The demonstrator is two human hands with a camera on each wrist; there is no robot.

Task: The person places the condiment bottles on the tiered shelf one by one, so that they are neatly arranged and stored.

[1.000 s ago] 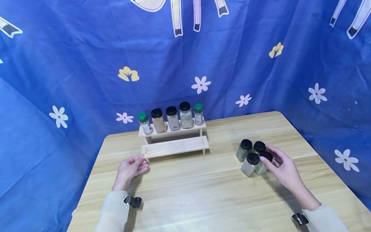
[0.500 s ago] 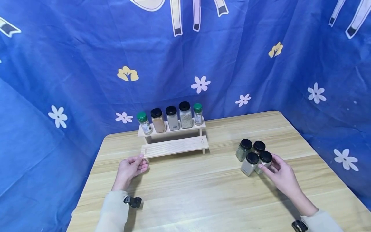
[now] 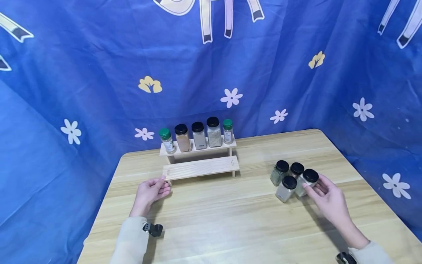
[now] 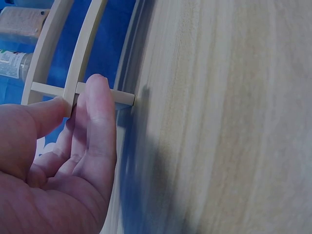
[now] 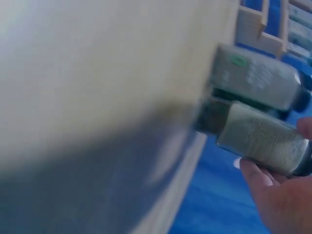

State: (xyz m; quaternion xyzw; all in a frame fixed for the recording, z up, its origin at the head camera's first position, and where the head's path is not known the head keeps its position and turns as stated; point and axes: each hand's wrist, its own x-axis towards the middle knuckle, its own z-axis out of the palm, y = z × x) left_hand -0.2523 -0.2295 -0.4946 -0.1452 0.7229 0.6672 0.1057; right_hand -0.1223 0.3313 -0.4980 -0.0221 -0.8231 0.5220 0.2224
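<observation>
My left hand (image 3: 150,194) pinches the front left corner of a two-tier wooden spice rack (image 3: 201,168); in the left wrist view its thumb (image 4: 48,114) meets the lower board's end. My right hand (image 3: 329,201) holds a black-capped spice jar (image 3: 306,183) of pale contents between thumb and fingers. In the right wrist view this held jar (image 5: 263,139) is tilted and seems raised off the table. Close to its left stand a jar of greyish powder (image 3: 285,190), a jar of green herbs (image 3: 278,174) and a partly hidden jar (image 3: 296,169).
On the rack's upper tier stand several jars, among them a green-capped shaker (image 3: 167,141) at the left end and another green-capped shaker (image 3: 228,132) at the right. A blue patterned cloth (image 3: 191,73) hangs behind the wooden table (image 3: 214,227).
The right hand has taken hold of the nearest right-hand jar and drawn it slightly up and right, away from the cluster. The left hand stays at the rack corner. The head view shifted slightly.
</observation>
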